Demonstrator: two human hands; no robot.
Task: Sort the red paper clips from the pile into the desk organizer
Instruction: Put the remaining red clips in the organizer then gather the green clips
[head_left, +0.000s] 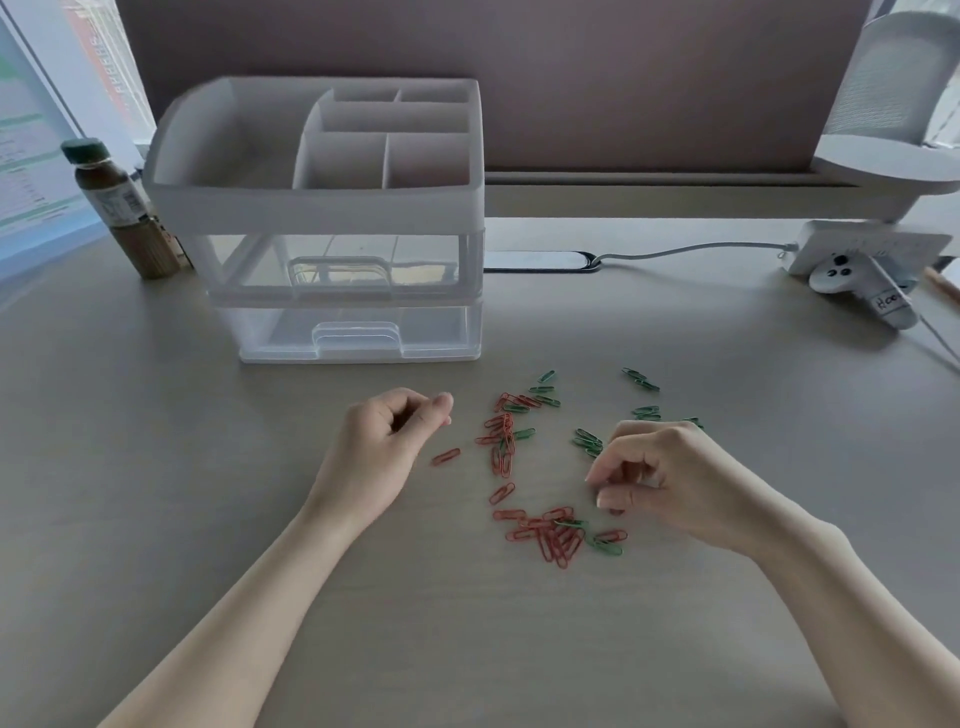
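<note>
The grip of the left hand (387, 441) and right hand (660, 480) is loosely curled, holding nothing. Thin wire red paper clips (550, 535) lie scattered at centre on the smooth tabletop (156, 467), below the translucent plastic desk organizer (322, 208).

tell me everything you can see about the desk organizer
The desk organizer is a boxy unit of white and clear plastic standing upright on the desk, behind the scattered paper clips. Its opaque white top tray is split into one large compartment on the left and several smaller ones on the right, all looking empty. Below sit two clear drawers with moulded handles, both closed. A brown bottle stands close at its left. Neither hand touches it.
</note>
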